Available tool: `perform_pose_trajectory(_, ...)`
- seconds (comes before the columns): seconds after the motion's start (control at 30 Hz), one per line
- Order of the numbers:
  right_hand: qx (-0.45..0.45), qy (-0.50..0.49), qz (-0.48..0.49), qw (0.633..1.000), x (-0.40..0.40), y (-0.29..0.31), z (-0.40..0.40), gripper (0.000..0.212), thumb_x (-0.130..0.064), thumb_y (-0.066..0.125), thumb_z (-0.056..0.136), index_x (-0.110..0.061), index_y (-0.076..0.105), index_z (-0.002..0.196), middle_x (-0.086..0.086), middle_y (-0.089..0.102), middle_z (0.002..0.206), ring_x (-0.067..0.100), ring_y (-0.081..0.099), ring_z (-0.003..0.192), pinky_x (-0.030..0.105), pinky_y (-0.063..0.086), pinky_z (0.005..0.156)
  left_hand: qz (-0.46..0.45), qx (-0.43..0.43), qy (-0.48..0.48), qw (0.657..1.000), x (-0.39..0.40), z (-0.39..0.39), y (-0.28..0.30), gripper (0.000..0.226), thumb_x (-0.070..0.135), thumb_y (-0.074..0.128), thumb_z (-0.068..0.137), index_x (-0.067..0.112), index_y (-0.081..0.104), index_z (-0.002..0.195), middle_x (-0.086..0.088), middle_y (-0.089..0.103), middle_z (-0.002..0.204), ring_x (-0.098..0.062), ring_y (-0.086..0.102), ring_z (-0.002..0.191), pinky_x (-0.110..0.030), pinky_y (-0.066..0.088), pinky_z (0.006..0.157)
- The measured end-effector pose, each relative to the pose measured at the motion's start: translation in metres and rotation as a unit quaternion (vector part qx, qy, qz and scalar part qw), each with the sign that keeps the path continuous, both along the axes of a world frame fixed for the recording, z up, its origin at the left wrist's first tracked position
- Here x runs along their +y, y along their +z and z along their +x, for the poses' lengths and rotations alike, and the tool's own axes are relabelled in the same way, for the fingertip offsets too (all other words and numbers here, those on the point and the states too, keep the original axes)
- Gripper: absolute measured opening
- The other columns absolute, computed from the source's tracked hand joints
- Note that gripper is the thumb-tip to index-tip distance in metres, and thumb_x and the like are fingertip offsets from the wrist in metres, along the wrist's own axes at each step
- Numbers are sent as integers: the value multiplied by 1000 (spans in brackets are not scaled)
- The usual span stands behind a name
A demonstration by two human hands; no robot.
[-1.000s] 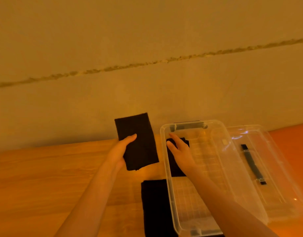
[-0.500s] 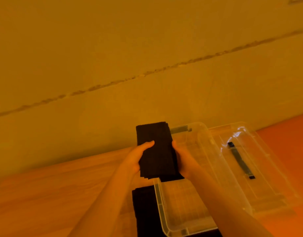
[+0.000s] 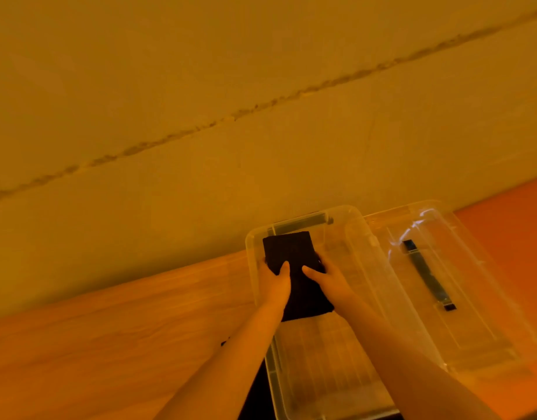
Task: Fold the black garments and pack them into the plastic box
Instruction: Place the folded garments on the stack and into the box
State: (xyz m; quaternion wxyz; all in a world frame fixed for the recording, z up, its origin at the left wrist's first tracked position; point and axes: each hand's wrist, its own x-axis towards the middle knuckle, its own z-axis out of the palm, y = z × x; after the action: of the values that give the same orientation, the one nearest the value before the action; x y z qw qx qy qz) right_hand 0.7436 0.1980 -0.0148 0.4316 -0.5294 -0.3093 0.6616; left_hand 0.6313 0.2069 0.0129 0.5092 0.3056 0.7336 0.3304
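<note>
Half a second ago the folded black garment [image 3: 294, 268] was up in the air over the near-left rim of the clear plastic box [image 3: 361, 237]; now both hands have carried it across the rim and down into the far-left corner of the box, where it sits against the left wall just below the grey latch at the far end. Whether it rests on the floor of the box or on another dark piece underneath, I cannot tell. Each hand grips it: the left hand [image 3: 274, 283] holds its left edge with the thumb laid on top, and the right hand [image 3: 327, 277] holds its right edge the same way, thumb on the cloth and fingers tucked out of sight behind. Both forearms reach in over the box's near half and hide part of its left wall and ribbed floor. Beside the box on the right, touching or nearly so, lies the clear lid [image 3: 473, 298] with its dark handle strap [image 3: 427, 277] facing up. More black cloth [image 3: 255, 398] shows on the wooden table [image 3: 109, 344] at the box's near-left corner, mostly covered by the left forearm. A plain wall [image 3: 200, 86] with a rough diagonal seam rises behind the table.
</note>
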Motion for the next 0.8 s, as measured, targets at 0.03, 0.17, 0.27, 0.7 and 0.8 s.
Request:
perform_pose_trajectory(0.03, -2, 2, 4, 1000, 5, -4, -2, 40, -11, 58, 89, -19, 48, 127, 1, 63, 112, 10, 65, 92, 19, 54, 65, 8, 57, -14, 998, 2, 2, -3, 60, 31, 51, 93, 21, 24, 145, -8, 41, 142, -28, 42, 128, -47, 39, 104)
perform_pose_trajectory(0.17, -35, 15, 27, 999, 18, -33, -9, 42, -9, 52, 92, -17, 43, 133, 5, 56, 124, 8, 59, 102, 14, 52, 73, -8, 256, -103, 961, 3, 6, -18, 70, 32, 43, 96, 15, 1, 149, -11, 16, 155, -29, 22, 140, -42, 26, 113)
perform_pose_trajectory(0.27, -119, 20, 35, 992, 17, -43, -16, 51, -14, 51, 94, -16, 33, 141, 3, 49, 134, 19, 50, 122, 20, 45, 92, -47, 294, -160, 941, -1, 13, -17, 70, 29, 39, 98, 10, -8, 147, -12, 6, 156, -26, 18, 141, -34, 22, 111)
perform_pose_trajectory(0.7, -437, 177, 206, 858, 1, -65, -2, 91, -72, -13, 77, -13, 8, 143, -7, 1, 148, 10, 11, 141, 28, 19, 116, 1, 530, -450, 719, 20, -1, -36, 68, 41, 19, 99, 7, -23, 141, -11, -24, 152, -24, -21, 141, -39, -12, 114)
perform_pose_trajectory(0.8, -458, 213, 220, 834, 1, -61, 3, 80, -67, -15, 78, -19, 0, 140, -9, -4, 149, 6, -1, 140, 28, 8, 116, 3, 525, -426, 737, 19, 0, -43, 68, 41, 19, 99, 9, -28, 136, -11, -25, 152, -24, -22, 141, -38, -17, 111)
